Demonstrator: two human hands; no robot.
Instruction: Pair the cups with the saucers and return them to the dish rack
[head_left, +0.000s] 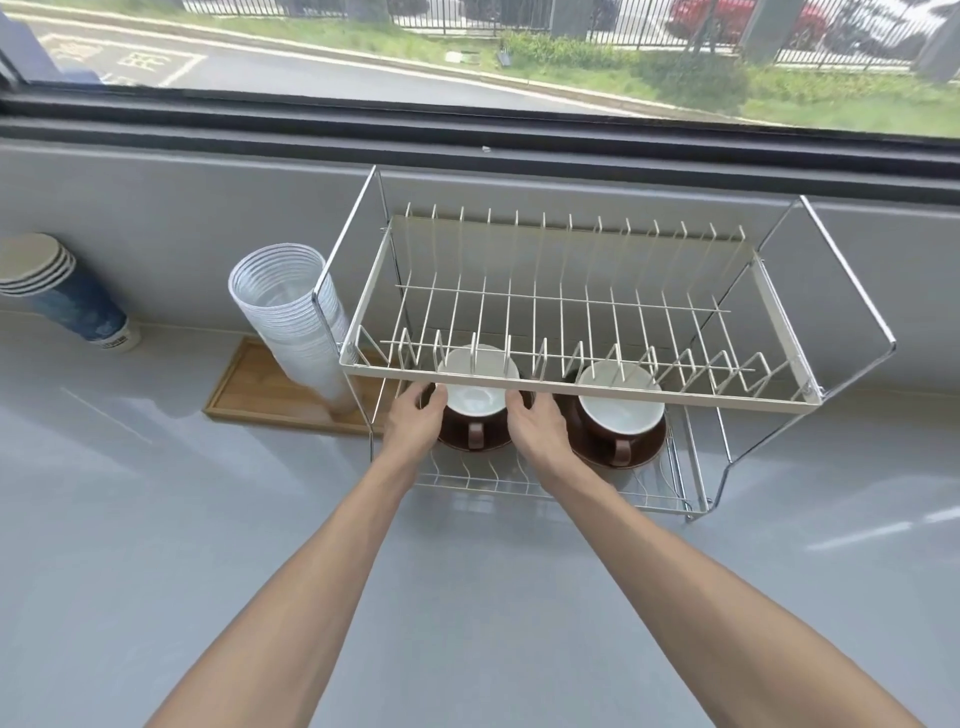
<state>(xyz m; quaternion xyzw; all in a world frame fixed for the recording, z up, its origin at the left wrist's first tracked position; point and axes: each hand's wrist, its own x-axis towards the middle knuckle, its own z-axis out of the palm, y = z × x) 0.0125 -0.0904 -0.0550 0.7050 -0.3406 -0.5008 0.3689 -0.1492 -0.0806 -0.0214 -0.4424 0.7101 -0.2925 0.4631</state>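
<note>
The left cup (475, 410) and its saucer (475, 446) are held on the rack's (571, 387) lower shelf by the left hand (415, 423) and right hand (535, 428); tilted, the cup could slide; the upper shelf could be struck.

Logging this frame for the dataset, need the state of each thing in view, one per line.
Left cup: upright, empty, on its saucer, lower shelf.
Left saucer: held at both sides.
Right cup: upright, empty, on its saucer, untouched.
Right saucer: on lower shelf, free.
Left hand: gripping left saucer's edge.
Right hand: gripping its other edge.
Dish rack: top shelf holds nothing.
Plastic cups: stacked, tilted.
Paper cups: stacked, tilted.
</note>
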